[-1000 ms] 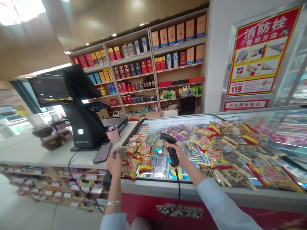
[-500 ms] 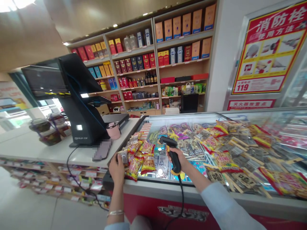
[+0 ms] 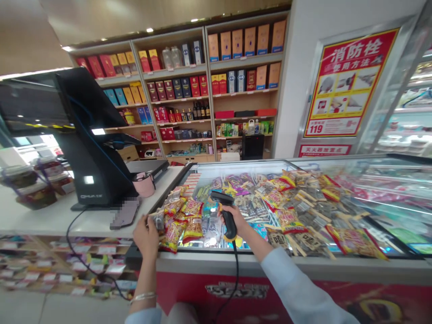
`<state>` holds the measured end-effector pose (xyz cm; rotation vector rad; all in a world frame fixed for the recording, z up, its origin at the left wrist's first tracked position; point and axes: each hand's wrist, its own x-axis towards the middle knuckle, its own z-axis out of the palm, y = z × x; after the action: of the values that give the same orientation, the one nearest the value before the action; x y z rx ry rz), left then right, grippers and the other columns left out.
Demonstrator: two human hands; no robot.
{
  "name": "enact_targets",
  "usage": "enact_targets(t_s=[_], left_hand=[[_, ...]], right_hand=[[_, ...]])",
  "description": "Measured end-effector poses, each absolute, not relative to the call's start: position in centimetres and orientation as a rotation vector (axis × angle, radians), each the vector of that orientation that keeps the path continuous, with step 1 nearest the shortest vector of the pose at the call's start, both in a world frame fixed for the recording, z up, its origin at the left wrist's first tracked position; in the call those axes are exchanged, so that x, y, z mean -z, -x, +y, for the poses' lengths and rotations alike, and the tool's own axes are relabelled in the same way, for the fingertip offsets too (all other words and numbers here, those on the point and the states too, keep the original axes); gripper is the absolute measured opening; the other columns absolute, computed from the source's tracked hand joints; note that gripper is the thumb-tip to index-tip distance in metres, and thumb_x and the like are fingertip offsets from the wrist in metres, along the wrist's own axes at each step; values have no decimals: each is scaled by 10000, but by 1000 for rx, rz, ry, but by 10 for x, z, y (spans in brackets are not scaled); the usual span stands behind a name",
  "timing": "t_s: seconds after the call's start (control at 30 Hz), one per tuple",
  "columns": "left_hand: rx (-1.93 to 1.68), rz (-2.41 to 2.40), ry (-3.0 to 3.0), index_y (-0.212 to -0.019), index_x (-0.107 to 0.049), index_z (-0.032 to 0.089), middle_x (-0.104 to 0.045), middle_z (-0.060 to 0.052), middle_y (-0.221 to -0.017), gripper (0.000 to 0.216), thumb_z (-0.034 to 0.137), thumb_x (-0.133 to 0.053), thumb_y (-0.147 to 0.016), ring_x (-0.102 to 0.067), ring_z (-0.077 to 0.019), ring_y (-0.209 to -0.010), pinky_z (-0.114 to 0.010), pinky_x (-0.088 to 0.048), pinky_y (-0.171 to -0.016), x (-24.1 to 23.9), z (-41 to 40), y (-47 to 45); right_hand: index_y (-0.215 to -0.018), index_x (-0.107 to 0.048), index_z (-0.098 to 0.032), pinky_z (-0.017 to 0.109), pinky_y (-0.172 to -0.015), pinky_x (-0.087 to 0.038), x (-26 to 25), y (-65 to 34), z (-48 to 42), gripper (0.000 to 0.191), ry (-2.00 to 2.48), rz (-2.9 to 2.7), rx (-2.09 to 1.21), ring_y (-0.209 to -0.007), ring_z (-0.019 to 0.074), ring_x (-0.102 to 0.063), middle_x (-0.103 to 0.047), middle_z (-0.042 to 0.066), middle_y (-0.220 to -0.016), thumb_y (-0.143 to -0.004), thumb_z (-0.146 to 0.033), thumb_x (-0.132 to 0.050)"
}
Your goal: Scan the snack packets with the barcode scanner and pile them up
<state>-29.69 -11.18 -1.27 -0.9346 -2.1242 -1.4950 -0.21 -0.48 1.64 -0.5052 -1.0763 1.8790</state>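
Observation:
My right hand [image 3: 236,218] is wrapped round the handle of a black and yellow barcode scanner [image 3: 229,223], whose head points left above the glass top of a chest freezer. Its cord hangs down past the freezer's front. At the freezer's left end, my left hand [image 3: 146,235] is closed on a small greyish snack packet [image 3: 157,221], partly hidden by the fingers. Right beside that hand lies a pile of red and yellow snack bags [image 3: 173,234]. More snack bags [image 3: 288,219] and clear-wrapped packets on sticks [image 3: 308,240] cover the glass further right.
Left of the freezer is a white counter [image 3: 101,220] with a black checkout terminal [image 3: 97,148], a pink cup [image 3: 144,185], a phone-like flat object [image 3: 130,212] and several lidded jars [image 3: 37,193]. Shelves of boxes and bottles [image 3: 182,90] stand behind.
The camera view has turned to the right, so everything sits further left. Both hands keep their holds, the scanner still above the glass and the packet still by the pile.

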Motion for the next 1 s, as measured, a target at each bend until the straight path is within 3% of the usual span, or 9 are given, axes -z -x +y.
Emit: enact_targets(t_s=[0.4, 0.77, 0.9, 1.0], left_hand=[[1735, -1780, 1328, -1136, -584, 170, -530, -130, -1331, 349, 349, -384, -912, -437, -242, -1281, -432, -298, -1100, -74, -57, 155], [1454, -1917, 1888, -1292, -426, 134, -520, -156, -1330, 486, 264, -507, -831, -461, -247, -1266, -393, -358, -1054, -35, 59, 45], [1108, -2171, 2026, -1333, -359, 67, -492, -218, -1339, 657, 336, -594, -782, -464, -286, -1263, -377, -379, -1015, -19, 97, 29], [894, -2238, 2085, -1370, -329, 84, -475, -227, -1361, 756, 416, -624, -758, -458, -311, -1268, -397, -369, -1016, -12, 117, 19]], right_hand=[[-744, -639, -157, 205, -365, -406, -84, -114, 4, 225, 460, -1083, -1555, -400, 99, -515, -645, 15, -586, -630, -331, -724], [-690, -633, -148, 220, -377, -425, -72, -186, 62, 243, 763, -1112, -1281, -400, 103, -512, -645, 32, -585, -624, -359, -733], [-626, -648, -138, 223, -359, -406, -56, -196, 92, 269, 929, -1256, -1186, -356, 111, -501, -620, 33, -496, -659, -396, -716], [-601, -655, -140, 221, -363, -401, -45, -200, 107, 270, 986, -1258, -1177, -350, 111, -500, -610, 32, -467, -675, -394, -704]])
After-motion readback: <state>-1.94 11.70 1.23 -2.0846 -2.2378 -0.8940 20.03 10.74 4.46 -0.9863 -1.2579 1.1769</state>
